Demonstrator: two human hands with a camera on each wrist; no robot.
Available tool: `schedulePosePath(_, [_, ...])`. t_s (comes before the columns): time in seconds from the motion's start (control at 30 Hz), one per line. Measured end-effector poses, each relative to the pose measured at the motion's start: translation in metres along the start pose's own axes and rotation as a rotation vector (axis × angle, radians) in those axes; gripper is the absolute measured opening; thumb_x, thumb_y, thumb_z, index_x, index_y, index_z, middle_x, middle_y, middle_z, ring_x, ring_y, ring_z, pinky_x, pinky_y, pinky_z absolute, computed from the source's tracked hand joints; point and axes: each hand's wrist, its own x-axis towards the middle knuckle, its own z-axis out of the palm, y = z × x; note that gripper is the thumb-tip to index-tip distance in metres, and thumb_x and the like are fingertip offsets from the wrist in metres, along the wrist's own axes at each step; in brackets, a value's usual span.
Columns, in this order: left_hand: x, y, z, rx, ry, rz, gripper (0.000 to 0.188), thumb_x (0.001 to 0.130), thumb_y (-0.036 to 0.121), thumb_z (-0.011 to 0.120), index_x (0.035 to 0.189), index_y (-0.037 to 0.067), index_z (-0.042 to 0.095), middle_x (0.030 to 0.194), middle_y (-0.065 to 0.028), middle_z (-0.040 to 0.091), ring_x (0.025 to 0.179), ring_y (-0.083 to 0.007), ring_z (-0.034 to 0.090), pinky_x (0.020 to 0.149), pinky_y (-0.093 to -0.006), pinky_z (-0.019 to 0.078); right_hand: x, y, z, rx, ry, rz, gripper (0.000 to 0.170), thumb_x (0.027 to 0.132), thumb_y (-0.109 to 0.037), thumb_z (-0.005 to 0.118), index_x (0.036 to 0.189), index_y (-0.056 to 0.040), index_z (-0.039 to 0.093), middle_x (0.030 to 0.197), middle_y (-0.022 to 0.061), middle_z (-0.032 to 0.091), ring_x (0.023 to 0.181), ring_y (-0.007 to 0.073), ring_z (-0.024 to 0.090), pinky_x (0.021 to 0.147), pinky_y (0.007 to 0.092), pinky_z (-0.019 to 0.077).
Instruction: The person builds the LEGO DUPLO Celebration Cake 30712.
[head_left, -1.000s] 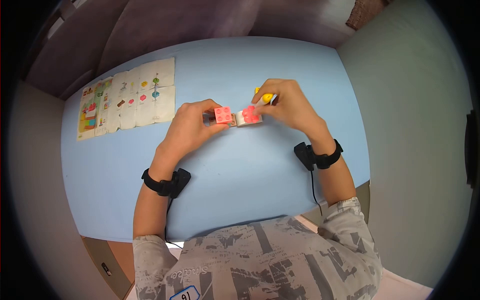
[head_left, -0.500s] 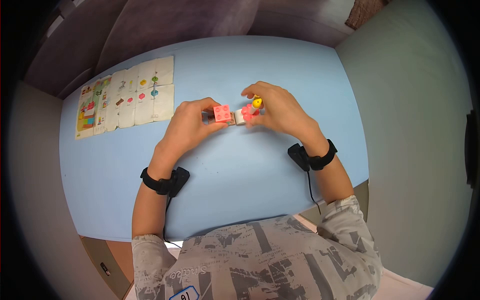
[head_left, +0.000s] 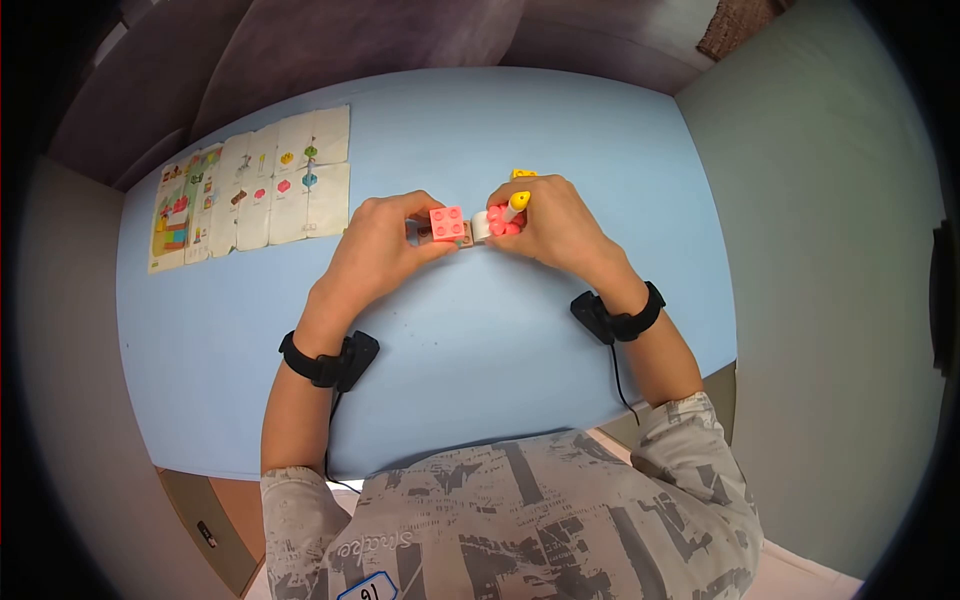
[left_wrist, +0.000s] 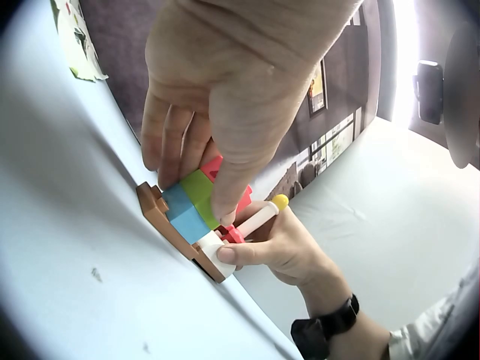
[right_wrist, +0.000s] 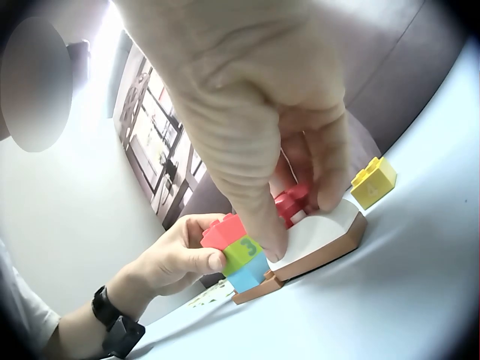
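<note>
My left hand (head_left: 375,240) grips a stack of bricks from both sides: a pink brick (head_left: 447,223) on top, a green brick (right_wrist: 242,253) marked 3, then a blue brick (left_wrist: 189,217). This stack stands on a brown base plate (left_wrist: 165,227). Beside it on the plate is a white curved brick (right_wrist: 319,238), topped by a pink flower-shaped brick (head_left: 499,221). My right hand (head_left: 565,225) pinches the flower-shaped brick between thumb and fingers, its tips low against the white brick. A white candle piece (left_wrist: 257,219) with a yellow tip rises from the flower.
A yellow brick (right_wrist: 373,184) lies on the blue table (head_left: 450,390), just beyond my right hand. The creased instruction sheet (head_left: 245,185) with printed pictures is spread at the back left.
The candle has come down from my right fingers and stands in the flower-shaped brick. My right hand has shifted left and lower around the flower. The left hand keeps its hold.
</note>
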Motion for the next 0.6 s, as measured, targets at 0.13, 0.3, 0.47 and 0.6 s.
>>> schedulePosePath(0.13, [0.001, -0.002, 0.001, -0.002, 0.003, 0.013, 0.034, 0.085, 0.019, 0.093, 0.111, 0.001, 0.079, 0.101, -0.0136, 0.082, 0.089, -0.0279, 0.074, 0.088, -0.0386, 0.0595, -0.003, -0.004, 0.001, -0.027, 0.002, 0.029, 0.026, 0.080, -0.018, 0.089, 0.099, -0.0035, 0.080, 0.085, 0.0158, 0.076, 0.076, 0.0335, 0.072, 0.073, 0.0426, 0.0585])
schedulePosePath(0.3, [0.000, 0.000, 0.000, 0.002, 0.004, 0.003, 0.034, 0.085, 0.019, 0.093, 0.111, 0.001, 0.079, 0.102, -0.0136, 0.082, 0.089, -0.0280, 0.075, 0.088, -0.0384, 0.0600, -0.004, -0.002, 0.005, -0.062, 0.029, 0.016, 0.027, 0.082, -0.021, 0.089, 0.100, -0.0038, 0.080, 0.078, 0.0156, 0.075, 0.071, 0.0335, 0.072, 0.071, 0.0423, 0.0585])
schedulePosePath(0.47, [0.000, 0.001, 0.000, -0.003, -0.003, -0.002, 0.035, 0.085, 0.019, 0.093, 0.112, 0.001, 0.079, 0.101, -0.0139, 0.082, 0.089, -0.0282, 0.075, 0.088, -0.0386, 0.0601, -0.004, -0.010, -0.002, -0.047, -0.002, 0.067, 0.028, 0.082, -0.021, 0.089, 0.102, -0.0028, 0.080, 0.079, 0.0166, 0.075, 0.073, 0.0335, 0.073, 0.071, 0.0418, 0.0585])
schedulePosePath(0.6, [-0.001, 0.003, -0.001, -0.014, -0.007, -0.009, 0.036, 0.086, 0.020, 0.093, 0.113, 0.001, 0.079, 0.101, -0.0142, 0.082, 0.088, -0.0282, 0.075, 0.088, -0.0389, 0.0602, -0.005, -0.005, -0.004, 0.011, 0.083, -0.052, 0.032, 0.081, -0.020, 0.090, 0.107, -0.0026, 0.081, 0.086, 0.0172, 0.077, 0.079, 0.0341, 0.074, 0.074, 0.0409, 0.0587])
